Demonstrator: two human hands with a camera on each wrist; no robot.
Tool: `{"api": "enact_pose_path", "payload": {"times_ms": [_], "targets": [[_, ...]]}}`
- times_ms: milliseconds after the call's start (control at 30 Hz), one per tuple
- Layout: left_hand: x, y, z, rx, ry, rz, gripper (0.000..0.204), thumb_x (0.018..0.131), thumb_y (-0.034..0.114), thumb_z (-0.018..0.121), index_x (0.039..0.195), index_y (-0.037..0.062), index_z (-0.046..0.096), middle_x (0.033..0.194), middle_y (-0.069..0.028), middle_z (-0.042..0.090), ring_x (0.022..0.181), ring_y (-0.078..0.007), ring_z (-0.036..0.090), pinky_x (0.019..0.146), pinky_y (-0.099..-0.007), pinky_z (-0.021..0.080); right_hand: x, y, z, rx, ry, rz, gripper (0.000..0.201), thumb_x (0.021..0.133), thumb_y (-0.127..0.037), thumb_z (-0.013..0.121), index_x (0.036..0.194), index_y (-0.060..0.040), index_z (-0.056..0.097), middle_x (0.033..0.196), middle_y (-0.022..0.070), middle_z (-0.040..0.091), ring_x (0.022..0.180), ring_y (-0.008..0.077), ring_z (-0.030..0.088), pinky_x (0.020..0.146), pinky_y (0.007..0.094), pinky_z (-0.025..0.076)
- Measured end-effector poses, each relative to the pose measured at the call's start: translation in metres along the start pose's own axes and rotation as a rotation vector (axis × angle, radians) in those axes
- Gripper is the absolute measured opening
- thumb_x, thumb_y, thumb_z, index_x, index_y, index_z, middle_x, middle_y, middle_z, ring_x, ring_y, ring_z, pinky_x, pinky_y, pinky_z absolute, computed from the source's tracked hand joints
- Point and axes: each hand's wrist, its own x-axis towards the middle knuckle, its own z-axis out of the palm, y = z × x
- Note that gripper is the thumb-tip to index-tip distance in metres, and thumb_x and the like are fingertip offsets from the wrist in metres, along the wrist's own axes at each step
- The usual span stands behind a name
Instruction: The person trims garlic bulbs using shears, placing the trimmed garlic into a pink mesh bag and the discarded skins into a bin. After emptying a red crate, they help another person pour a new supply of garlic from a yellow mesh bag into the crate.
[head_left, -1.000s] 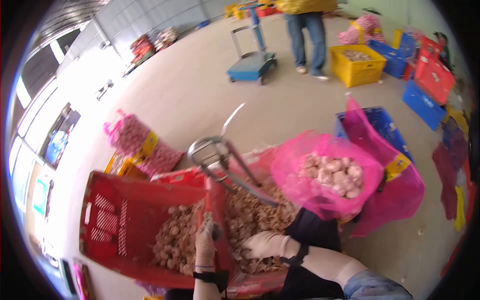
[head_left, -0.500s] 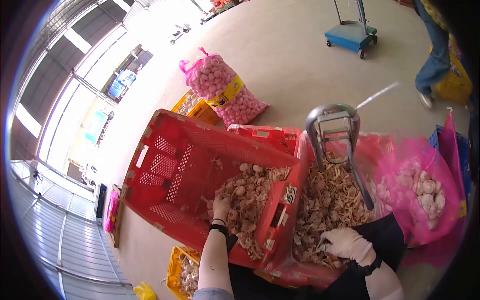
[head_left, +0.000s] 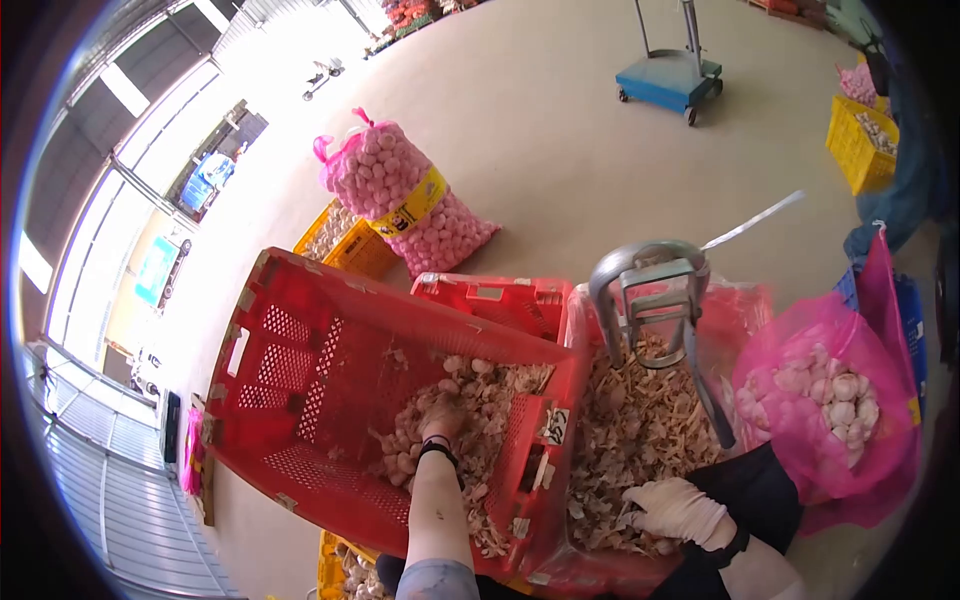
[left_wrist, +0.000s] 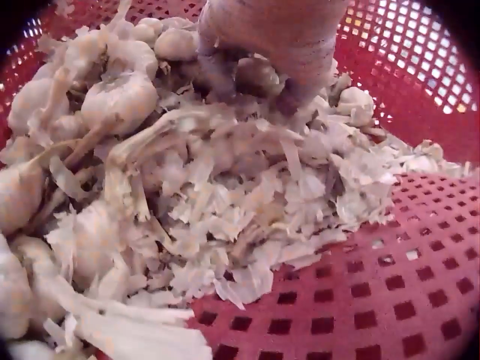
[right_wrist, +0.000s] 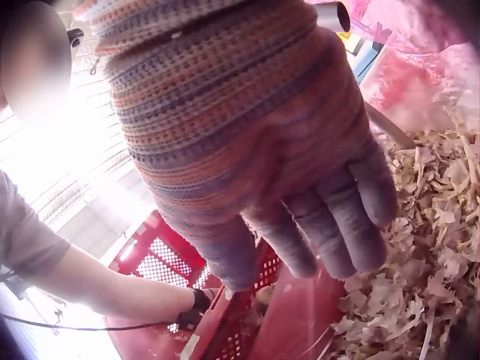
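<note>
The gloved left hand (head_left: 441, 417) reaches down into the garlic heap in a tilted red crate (head_left: 330, 330). In the left wrist view, fingers of the left hand (left_wrist: 274, 37) curl down around a garlic bulb (left_wrist: 257, 73), beside stalks and papery skins (left_wrist: 217, 195); their tips are partly hidden. Over the skins (head_left: 640, 440) in the neighbouring red container, the gloved right hand (head_left: 680, 508) hangs low. The right wrist view gives the right hand (right_wrist: 277, 165) with fingers loosely extended and nothing visible between them.
A metal clamp-like frame (head_left: 650, 290) stands over the skins container. Right of it is an open pink net bag (head_left: 820, 400) with garlic. A full pink bag (head_left: 400, 195) leans by a yellow crate (head_left: 350, 245). Further back are a blue trolley (head_left: 668, 80) and a person's leg (head_left: 900, 200).
The head view has swung left. My left hand has gone from the shared edge of the crates into the garlic. The right hand stays low over the skins.
</note>
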Motion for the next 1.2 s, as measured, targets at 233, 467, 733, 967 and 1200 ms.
{"api": "enact_pose_path", "payload": {"times_ms": [233,467,733,967,1200], "targets": [[-0.001,-0.028,0.012,0.366,-0.122,0.208,0.055,0.088,0.039,0.060,0.135,0.0125,0.053,0.132,-0.0153,0.059,0.124,-0.0260,0.055,0.101,-0.0391,0.045,-0.017,-0.010,-0.006,-0.052,-0.020,-0.001,0.046,0.091,-0.036,0.056,0.124,-0.0049,0.057,0.114,0.0193,0.065,0.106,0.0356,0.061,0.090,0.0438,0.048],[-0.132,0.017,-0.029,-0.775,-0.469,0.346,0.036,0.087,0.024,0.067,0.121,0.0096,0.062,0.108,-0.0019,0.067,0.095,-0.0130,0.062,0.087,-0.0287,0.049,-0.010,-0.007,0.004,-0.105,-0.045,-0.021,0.045,0.094,-0.036,0.053,0.127,-0.0060,0.057,0.114,0.0200,0.065,0.106,0.0351,0.062,0.089,0.0432,0.049],[-0.265,0.101,0.016,-0.998,-0.470,0.870,0.020,0.095,0.005,0.056,0.115,0.0073,0.057,0.109,0.0019,0.061,0.099,-0.0119,0.058,0.087,-0.0260,0.047,-0.005,-0.028,0.007,0.413,0.688,-0.362,0.054,0.087,-0.025,0.071,0.131,-0.0022,0.048,0.116,0.0187,0.062,0.111,0.0286,0.060,0.094,0.0384,0.047],[-0.307,0.143,0.048,-0.053,-0.035,0.900,0.029,0.095,0.024,0.057,0.121,0.0102,0.057,0.089,-0.0086,0.069,0.076,-0.0312,0.066,0.072,-0.0418,0.054,-0.002,0.003,0.008,1.056,0.454,-0.234,0.052,0.093,-0.041,0.064,0.122,0.0002,0.051,0.101,0.0122,0.060,0.094,0.0211,0.057,0.091,0.0315,0.045],[-0.320,0.129,0.032,-0.339,0.117,0.839,0.047,0.088,0.018,0.071,0.128,0.0028,0.053,0.098,0.0001,0.067,0.089,-0.0136,0.063,0.079,-0.0282,0.050,0.031,0.016,0.018,1.225,0.623,-0.308,0.049,0.098,-0.050,0.051,0.098,-0.0031,0.064,0.086,0.0034,0.065,0.075,0.0098,0.059,0.071,0.0236,0.048]]}}
